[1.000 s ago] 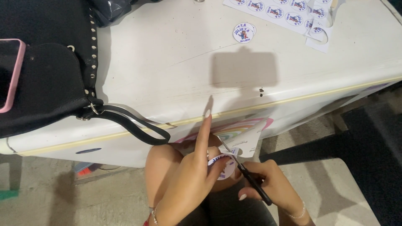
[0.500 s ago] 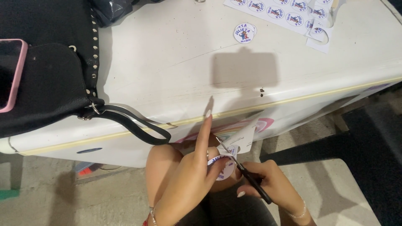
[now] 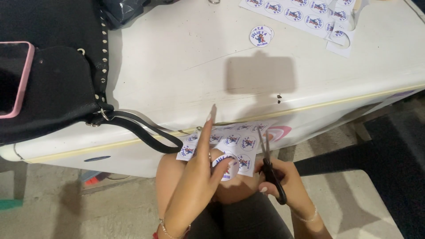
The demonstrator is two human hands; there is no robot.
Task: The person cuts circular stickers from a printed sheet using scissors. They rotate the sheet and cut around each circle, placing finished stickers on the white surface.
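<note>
My left hand (image 3: 200, 177) pinches a white sheet of round printed stickers (image 3: 230, 144) over my lap, thumb and fingers on its lower edge, index finger pointing up. My right hand (image 3: 283, 186) grips black scissors (image 3: 269, 166), whose blades point upward at the sheet's right side. Both hands are just in front of the white table's front edge (image 3: 310, 106). A single cut-out round sticker (image 3: 260, 36) lies on the table at the far side.
More sticker sheets and cut scraps (image 3: 310, 15) lie at the table's far right. A black studded bag (image 3: 57, 75) with a loose strap (image 3: 146, 130) covers the table's left part. A pink-cased phone (image 3: 13, 77) rests on it. Concrete floor lies below.
The sticker sheet has turned flatter toward the camera, showing several stickers. The scissors have swung from pointing left under the sheet to upright at its right edge.
</note>
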